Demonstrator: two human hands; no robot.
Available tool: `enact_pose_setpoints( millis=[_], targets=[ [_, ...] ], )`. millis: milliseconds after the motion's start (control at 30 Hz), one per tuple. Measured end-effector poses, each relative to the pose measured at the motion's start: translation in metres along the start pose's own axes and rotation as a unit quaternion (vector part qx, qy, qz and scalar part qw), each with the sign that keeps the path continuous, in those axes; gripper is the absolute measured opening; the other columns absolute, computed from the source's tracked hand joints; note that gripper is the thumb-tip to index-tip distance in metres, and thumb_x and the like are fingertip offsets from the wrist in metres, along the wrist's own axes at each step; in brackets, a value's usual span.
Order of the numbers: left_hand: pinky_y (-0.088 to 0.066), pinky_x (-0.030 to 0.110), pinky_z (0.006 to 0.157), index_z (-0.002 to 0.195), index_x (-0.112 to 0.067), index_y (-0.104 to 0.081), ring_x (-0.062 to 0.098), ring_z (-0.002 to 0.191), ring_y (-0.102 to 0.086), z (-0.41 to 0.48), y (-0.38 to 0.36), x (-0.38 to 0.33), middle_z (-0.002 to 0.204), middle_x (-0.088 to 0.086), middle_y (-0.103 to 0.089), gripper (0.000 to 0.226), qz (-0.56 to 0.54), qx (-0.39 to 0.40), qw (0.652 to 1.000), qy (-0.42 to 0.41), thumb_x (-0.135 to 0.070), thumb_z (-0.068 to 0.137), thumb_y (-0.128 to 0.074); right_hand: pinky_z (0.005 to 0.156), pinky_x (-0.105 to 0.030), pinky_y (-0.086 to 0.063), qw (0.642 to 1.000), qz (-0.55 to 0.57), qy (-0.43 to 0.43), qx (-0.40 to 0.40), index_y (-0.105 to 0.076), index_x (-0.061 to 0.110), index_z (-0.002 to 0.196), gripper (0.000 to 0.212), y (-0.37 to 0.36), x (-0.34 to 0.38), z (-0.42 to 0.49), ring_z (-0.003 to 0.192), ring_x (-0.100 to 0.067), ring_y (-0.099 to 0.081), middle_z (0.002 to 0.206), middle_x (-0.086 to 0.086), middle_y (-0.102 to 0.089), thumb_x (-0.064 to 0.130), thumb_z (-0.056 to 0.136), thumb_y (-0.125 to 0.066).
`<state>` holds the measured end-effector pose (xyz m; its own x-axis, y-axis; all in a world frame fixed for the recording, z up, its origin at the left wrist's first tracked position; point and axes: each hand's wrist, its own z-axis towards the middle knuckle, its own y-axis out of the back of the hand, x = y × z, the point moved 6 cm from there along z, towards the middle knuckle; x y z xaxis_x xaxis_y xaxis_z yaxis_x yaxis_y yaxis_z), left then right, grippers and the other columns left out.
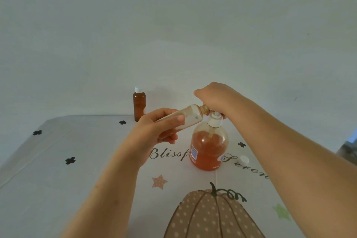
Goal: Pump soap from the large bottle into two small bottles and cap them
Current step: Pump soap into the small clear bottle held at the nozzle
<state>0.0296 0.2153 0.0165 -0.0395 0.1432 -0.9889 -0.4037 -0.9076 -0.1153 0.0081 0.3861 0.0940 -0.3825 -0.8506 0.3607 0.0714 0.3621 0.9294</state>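
Orange soap bottle (209,150): right hand (214,96) curled over its pump (214,120); left hand (154,131) grips tilted small bottle (190,117), mouth at spout. Risk: mouth may slip, spilling soap. Cap (243,160) at three o'clock.

A pale tablecloth (77,189) fills the lower frame, a pumpkin print (208,216) at bottom centre; plain wall (173,15) above.

A home is suggested by the tablecloth (77,179) across the lower frame, printed with a pumpkin (208,216), stars (159,181) and script lettering (166,153); a plain wall (173,25) is seen above.
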Motion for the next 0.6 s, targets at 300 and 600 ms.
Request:
enact_pose_setpoints(
  millis=[300, 600],
  targets=[
    [-0.054, 0.024, 0.064, 0.103, -0.007, -0.074, 0.019, 0.069, -0.060, 0.004, 0.004, 0.004, 0.090, 0.014, -0.064, 0.041, 0.013, 0.001, 1.000, 0.010, -0.031, 0.071, -0.078, 0.057, -0.027, -0.035, 0.999, 0.029, 0.002, -0.035, -0.053, 0.012, 0.063, 0.029, -0.010, -0.007, 0.010, 0.056, -0.022, -0.049, 0.060, -0.003, -0.053, 0.026, 0.088, -0.047],
    [-0.054, 0.024, 0.065, 0.104, -0.007, -0.073, 0.018, 0.069, -0.062, 0.000, 0.000, -0.001, 0.083, 0.006, -0.066, 0.042, 0.009, 0.001, 1.000, 0.003, -0.032, 0.070, -0.080, 0.056, -0.026, -0.035, 0.999, 0.028, 0.009, -0.041, -0.052, 0.012, 0.064, 0.028, -0.004, -0.006, 0.004, 0.051, -0.022, -0.046, 0.055, -0.002, -0.052, 0.026, 0.087, -0.045]
  ],
)
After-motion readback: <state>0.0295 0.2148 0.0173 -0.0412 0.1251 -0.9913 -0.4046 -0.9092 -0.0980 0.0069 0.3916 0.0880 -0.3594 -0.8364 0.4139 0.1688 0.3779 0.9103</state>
